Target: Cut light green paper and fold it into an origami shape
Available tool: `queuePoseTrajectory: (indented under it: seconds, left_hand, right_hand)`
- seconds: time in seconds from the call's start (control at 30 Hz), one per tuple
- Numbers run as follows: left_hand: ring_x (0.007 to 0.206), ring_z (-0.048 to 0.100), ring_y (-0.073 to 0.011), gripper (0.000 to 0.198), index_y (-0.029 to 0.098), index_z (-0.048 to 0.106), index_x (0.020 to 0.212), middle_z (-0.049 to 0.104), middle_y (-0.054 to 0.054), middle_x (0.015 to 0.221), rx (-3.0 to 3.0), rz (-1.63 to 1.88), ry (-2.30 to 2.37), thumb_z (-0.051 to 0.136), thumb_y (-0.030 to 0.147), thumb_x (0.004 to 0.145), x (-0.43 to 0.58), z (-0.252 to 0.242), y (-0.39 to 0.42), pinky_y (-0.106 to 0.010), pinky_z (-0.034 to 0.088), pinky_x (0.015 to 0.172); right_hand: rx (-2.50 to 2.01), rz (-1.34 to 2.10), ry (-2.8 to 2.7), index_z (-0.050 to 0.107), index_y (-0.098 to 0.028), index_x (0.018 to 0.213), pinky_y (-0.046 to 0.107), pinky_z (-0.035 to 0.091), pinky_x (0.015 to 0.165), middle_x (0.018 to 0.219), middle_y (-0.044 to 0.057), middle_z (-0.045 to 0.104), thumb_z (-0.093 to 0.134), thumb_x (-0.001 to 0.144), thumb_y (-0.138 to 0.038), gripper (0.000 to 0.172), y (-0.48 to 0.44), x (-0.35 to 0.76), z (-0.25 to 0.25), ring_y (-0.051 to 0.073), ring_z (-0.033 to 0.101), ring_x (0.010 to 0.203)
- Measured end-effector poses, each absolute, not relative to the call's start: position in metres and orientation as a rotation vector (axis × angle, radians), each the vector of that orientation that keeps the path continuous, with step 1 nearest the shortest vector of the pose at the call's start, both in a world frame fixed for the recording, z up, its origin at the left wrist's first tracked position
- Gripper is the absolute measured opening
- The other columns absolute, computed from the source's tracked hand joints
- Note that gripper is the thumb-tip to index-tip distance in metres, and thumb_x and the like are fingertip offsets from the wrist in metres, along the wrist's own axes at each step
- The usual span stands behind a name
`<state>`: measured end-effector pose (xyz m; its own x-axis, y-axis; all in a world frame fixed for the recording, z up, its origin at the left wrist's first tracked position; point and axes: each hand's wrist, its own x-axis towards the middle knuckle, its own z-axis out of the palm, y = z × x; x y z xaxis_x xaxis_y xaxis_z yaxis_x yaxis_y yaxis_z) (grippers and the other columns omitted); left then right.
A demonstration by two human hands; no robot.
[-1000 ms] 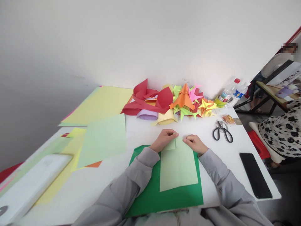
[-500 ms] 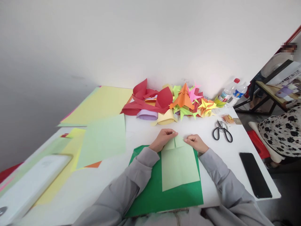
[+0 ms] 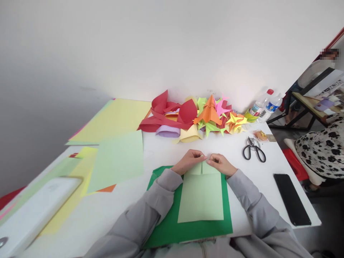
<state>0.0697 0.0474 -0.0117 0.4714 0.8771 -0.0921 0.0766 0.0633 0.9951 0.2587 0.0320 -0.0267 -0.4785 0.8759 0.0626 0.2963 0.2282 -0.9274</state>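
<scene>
A light green sheet of paper (image 3: 201, 199) lies in front of me, its far corners folded in to meet at a centre seam. My left hand (image 3: 191, 161) pinches the far end of it from the left, thumb and fingers closed at the tip. Close beside it, my right hand (image 3: 220, 164) grips the same end from the right. The fingertips of both hands almost touch, and they hide the very top of the fold. Beneath the paper is a dark green sheet (image 3: 163, 234) on the white table.
Folded paper shapes, among them an orange one (image 3: 210, 113), pile up by the wall. Black-handled scissors (image 3: 254, 152), two bottles (image 3: 270, 109) and a black phone (image 3: 291, 200) are on the right. Coloured sheets (image 3: 118, 157) and a white device (image 3: 40, 211) lie left. Another person (image 3: 324, 148) sits at right.
The light green paper has turned slightly, its near edge swinging left. My right hand has shifted left, bringing the fingertips of both hands closer together at the paper's far end.
</scene>
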Motion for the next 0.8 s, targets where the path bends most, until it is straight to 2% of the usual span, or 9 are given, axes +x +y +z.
queuePoseTrajectory:
  seconds: [0.2,0.33,0.53,0.67,0.8]
  left_hand:
    - [0.050,0.025,-0.0078,0.030,0.013,0.069,0.064,0.032,0.007,0.046,1.567,0.680,0.942,0.067,0.042,0.068,0.0715,-0.0159,0.0487,-0.024,0.017,0.048]
    - [0.050,0.027,-0.0079,0.029,0.013,0.068,0.063,0.038,0.006,0.046,1.519,0.721,0.936,0.066,0.041,0.068,0.0742,-0.0195,0.0487,-0.024,0.019,0.049]
    - [0.053,0.039,-0.0095,0.027,0.013,0.068,0.059,0.052,0.002,0.050,1.407,0.781,0.978,0.069,0.039,0.065,0.0749,-0.0169,0.0468,-0.024,0.029,0.052]
    - [0.051,0.040,-0.0095,0.028,0.013,0.067,0.056,0.053,0.002,0.048,1.315,0.815,1.045,0.074,0.040,0.058,0.0753,-0.0142,0.0453,-0.023,0.029,0.049]
    - [0.048,0.040,-0.0083,0.029,0.013,0.063,0.051,0.052,0.003,0.047,1.231,0.881,1.082,0.079,0.037,0.052,0.0752,-0.0126,0.0449,-0.022,0.029,0.047]
  right_hand:
    - [-1.042,1.156,-1.991,0.052,-0.016,0.060,0.023,0.023,0.048,0.050,-0.006,0.034,0.052,0.085,-0.045,0.038,0.0335,0.2592,-0.0304,0.008,0.028,0.048]
    - [-1.070,1.204,-1.950,0.049,-0.016,0.056,0.023,0.021,0.048,0.049,-0.007,0.031,0.055,0.082,-0.045,0.039,0.0340,0.2588,-0.0300,0.008,0.027,0.048]
    - [-1.124,1.214,-1.920,0.033,-0.019,0.049,0.024,0.018,0.046,0.046,-0.008,0.024,0.055,0.081,-0.047,0.048,0.0327,0.2579,-0.0271,0.007,0.022,0.046]
    - [-1.174,1.215,-1.905,0.028,-0.020,0.048,0.024,0.017,0.045,0.046,-0.008,0.022,0.055,0.080,-0.052,0.053,0.0317,0.2580,-0.0251,0.007,0.021,0.046]
    - [-1.150,1.246,-1.914,0.031,-0.020,0.049,0.024,0.019,0.046,0.047,-0.008,0.024,0.054,0.080,-0.054,0.052,0.0316,0.2601,-0.0235,0.007,0.022,0.047]
